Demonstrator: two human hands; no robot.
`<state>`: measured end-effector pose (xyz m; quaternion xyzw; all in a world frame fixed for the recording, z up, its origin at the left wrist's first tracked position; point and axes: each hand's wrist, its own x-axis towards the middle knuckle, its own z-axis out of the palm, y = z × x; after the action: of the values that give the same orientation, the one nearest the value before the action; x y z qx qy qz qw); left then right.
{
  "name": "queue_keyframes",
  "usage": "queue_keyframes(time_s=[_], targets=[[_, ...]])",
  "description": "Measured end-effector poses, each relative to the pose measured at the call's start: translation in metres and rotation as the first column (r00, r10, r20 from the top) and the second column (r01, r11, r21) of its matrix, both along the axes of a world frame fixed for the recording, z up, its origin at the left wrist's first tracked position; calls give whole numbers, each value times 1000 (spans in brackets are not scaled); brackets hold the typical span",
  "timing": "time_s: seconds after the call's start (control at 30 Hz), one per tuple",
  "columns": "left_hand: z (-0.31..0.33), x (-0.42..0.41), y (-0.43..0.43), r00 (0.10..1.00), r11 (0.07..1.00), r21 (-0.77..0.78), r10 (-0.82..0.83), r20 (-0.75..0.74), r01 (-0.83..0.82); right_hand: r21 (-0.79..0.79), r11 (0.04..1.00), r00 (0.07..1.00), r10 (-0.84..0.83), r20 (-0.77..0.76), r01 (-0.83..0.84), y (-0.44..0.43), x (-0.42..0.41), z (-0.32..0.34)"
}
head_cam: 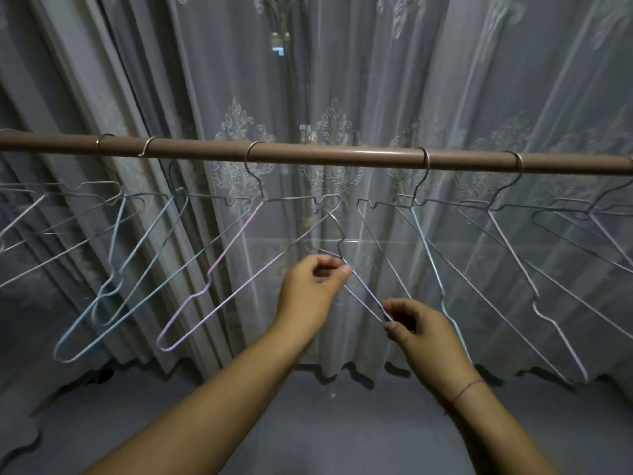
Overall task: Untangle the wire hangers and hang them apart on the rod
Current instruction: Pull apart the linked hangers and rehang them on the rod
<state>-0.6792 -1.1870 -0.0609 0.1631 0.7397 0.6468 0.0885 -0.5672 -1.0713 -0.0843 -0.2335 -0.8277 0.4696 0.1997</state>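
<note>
step: loose hanger (pixel 366 293) being worked clear, then up onto the rod (pixel 342 156). This is my read.
held hanger: off the rod, below its middle stretch, slanting down to the right between both hands. Its hook rises toward the shoulder of the pink hanger (pixel 219 258); touching or caught there, can't tell.
left hand (pixel 313 279): fingers curled, pinching the wire at the neck just under the hook.
right hand (pixel 411 323): fingers curled, pinching the lower folded end of the same hanger.
rod: five hooks visible on it, more frames run off toward both ends. Widest bare stretch is mid-rod, between the pink hanger's hook and the pale blue hanger (pixel 432 265).
tangle check: hung frames overlap in view, mostly toward the left end; interlocked or not, can't tell.
do it well: steer from the neck pinch. Drop and turn the hook clear of the pink shoulder before lifting. No yanking, since thin wire likely bends and would set the neighbours swinging. Bring the hook's open side over the mid-rod gap, seat it, and let go of the lower end last.
risk: hook snagging a neighbour's shoulder notch on the way up.
behind: sheer curtain (pixel 479 80).
</note>
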Motion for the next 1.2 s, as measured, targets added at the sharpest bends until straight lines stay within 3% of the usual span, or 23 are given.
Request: queue_keyframes(time_s=[0.1, 0.17, 0.47, 0.67, 0.93, 1.1, 1.2], targets=[[10, 8, 19, 961, 986, 117, -148, 234, 123, 1, 999, 998, -38, -54, 38, -5, 0, 3], [17, 10, 25, 944, 976, 162, -185, 274, 144, -1, 999, 996, -36, -86, 36, -7, 0, 6], [54, -7, 36, 953, 946, 248, -253, 169, 207, -196, 978, 969, 26, -248, -76, -8, -12, 44], [57, -19, 39, 955, 963, 215, -207, 213, 160, -208, 974, 962, 27, -273, -86, -11, -27, 47], [47, -15, 36, 954, 977, 170, -171, 247, 131, -140, 989, 980, 28, -198, -56, -7, -28, 33], [45, -14, 15, 982, 989, 132, -83, 172, 60, 71, 996, 966, -37, -255, 57, -13, -23, 39], [52, -13, -6, 994, 991, 128, -61, 88, 49, 173, 984, 948, 7, -319, 51, -26, -23, 48]])
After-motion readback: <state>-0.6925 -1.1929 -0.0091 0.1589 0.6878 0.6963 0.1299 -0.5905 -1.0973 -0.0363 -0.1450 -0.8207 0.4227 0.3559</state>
